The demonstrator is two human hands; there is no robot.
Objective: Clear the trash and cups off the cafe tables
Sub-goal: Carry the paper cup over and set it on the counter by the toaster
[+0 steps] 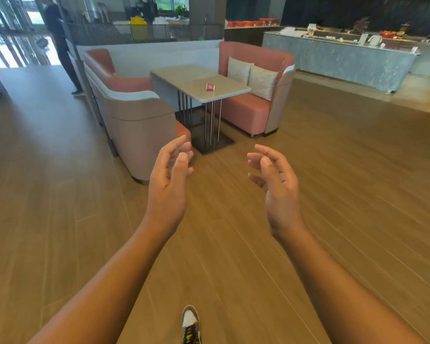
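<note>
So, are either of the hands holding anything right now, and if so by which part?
Nothing is held. The left hand and right hand are both open and empty above the floor; the red cup lies on the table ahead.

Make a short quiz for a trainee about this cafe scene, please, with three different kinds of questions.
1. True or false: the red cup stands upright on the table.
2. What does the left hand hold? A) a cup B) nothing C) a cloth
3. How many cushions lie on the right-side sofa?

Key:
1. False, it lies on its side.
2. B; the right hand is empty too.
3. Two.
</note>
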